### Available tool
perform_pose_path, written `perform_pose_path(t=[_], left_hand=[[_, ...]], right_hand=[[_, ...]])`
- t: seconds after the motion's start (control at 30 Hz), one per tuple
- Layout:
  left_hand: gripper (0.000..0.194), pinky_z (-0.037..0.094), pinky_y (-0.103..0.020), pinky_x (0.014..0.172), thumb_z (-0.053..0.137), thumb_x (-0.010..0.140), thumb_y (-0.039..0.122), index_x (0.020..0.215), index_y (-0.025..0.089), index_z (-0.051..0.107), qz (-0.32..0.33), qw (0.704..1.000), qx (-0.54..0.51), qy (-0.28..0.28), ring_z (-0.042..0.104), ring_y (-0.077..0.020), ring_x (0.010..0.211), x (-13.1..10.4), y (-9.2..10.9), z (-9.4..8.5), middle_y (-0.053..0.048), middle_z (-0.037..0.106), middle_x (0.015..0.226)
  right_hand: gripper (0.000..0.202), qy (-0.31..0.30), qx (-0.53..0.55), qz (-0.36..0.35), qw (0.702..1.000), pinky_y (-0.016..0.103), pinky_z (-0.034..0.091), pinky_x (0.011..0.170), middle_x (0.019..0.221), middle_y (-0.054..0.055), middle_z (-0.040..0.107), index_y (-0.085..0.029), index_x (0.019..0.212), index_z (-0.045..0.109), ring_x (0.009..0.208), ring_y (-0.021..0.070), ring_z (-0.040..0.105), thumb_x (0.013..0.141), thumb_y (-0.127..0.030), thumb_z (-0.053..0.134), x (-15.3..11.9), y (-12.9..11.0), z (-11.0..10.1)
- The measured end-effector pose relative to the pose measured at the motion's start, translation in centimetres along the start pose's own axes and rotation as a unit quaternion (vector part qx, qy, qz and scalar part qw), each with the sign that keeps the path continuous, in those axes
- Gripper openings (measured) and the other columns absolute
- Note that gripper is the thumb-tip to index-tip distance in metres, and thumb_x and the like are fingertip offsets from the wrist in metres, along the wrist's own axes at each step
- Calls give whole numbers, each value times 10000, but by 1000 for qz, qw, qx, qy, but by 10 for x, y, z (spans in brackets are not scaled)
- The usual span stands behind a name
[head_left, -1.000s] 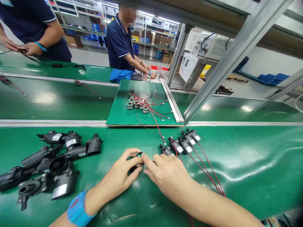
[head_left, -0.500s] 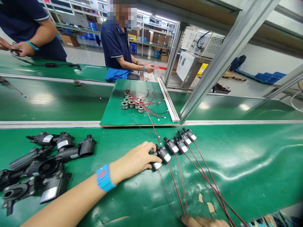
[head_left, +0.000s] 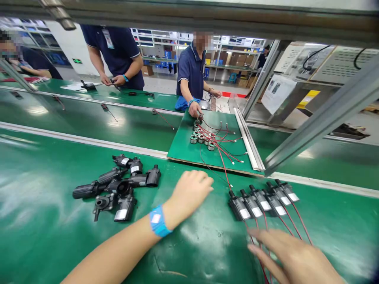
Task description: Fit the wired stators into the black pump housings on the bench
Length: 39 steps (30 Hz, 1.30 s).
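**Hands near the little black pumps**

Head view: The right hand (head_left: pixel 291 258) is partly cut off at the bottom edge, lying open on red wires (head_left: pixel 291 221). The left hand (head_left: pixel 189 193) is stretching flat and empty over the green belt (head_left: pixel 44 221). Six small black pumps (head_left: pixel 262 199) with white labels are sitting in a row between both hands.
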<state>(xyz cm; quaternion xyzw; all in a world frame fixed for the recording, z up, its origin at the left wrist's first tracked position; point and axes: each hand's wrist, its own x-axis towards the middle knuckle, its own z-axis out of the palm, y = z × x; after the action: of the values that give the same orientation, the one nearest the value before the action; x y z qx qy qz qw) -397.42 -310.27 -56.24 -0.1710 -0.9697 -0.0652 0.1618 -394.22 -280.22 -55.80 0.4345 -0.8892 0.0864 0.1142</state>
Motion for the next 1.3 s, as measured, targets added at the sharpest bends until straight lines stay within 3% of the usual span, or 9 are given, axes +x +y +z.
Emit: perform_pose_path(t=[0.13,0.23,0.37,0.47,0.6,0.8,1.0,1.17,1.3], left_hand=[[342,444,-488,741,524,980,400,895,113,689,-183,973,136,24,592,-376,865,-39,-66,-33,-200,663,844],[454,451,-473,732,578,917,554,791,133,692,-214,940,263,-36,576,-390,877,-60,-91,-41,-189,649,814],[153,491,-389,687,634,909,295,924,168,719,-190,953,215,-98,631,-304,821,-71,-84,-34,-123,650,876],[175,522,-316,648,622,899,151,1017,235,720,-161,970,97,-151,680,-217,775,-75,-69,-29,-86,657,1066],[294,575,-385,835,811,786,397,997,229,693,-92,981,-26,-170,672,-314,1073,-82,-58,-31,-111,579,1372],[417,557,-366,794,486,987,520,1282,240,575,-178,980,-39,-85,681,-280,972,-86,-67,-25,-82,652,1047],[444,538,-363,756,439,1003,525,1367,295,545,-229,970,6,-88,676,-281,944,-77,-74,-8,-86,629,1031],[236,527,-414,781,708,887,375,980,182,609,-210,972,-50,-90,644,-300,916,-78,-67,-3,-85,662,967],[379,522,-363,870,746,821,134,1148,218,573,-181,959,-217,-5,652,-245,1017,-81,-56,6,-54,684,1113]], right_hand=[[289,0,8,43,999,322,549,739,908,65,753,-248,1053,724,822,212,715,1024,-391,474,92,11,-4],[284,7,2,77,997,338,492,823,918,60,748,-234,1027,734,917,225,674,1017,-400,505,162,23,6],[296,28,-42,119,992,336,424,850,1035,63,740,-231,1088,719,983,229,622,1040,-336,446,236,37,23],[351,32,-63,132,989,367,402,851,1078,99,719,-216,1129,708,1005,255,593,1053,-343,390,272,39,34],[348,33,-75,102,991,398,382,895,1227,106,648,-283,1292,648,1124,284,510,1037,-359,423,305,32,50],[377,11,-84,60,995,470,350,940,1365,155,540,-251,1279,678,1206,341,430,973,-163,477,347,26,65],[280,6,-62,26,998,482,350,1022,1379,159,546,-142,1224,669,1255,349,426,965,-200,581,338,19,60],[331,-17,163,-3,987,307,483,899,1176,49,647,-215,1295,556,995,173,610,986,-320,614,263,-11,38],[330,-49,244,11,969,308,509,849,1067,36,622,-236,1249,610,944,173,632,954,-375,655,194,-37,14]])
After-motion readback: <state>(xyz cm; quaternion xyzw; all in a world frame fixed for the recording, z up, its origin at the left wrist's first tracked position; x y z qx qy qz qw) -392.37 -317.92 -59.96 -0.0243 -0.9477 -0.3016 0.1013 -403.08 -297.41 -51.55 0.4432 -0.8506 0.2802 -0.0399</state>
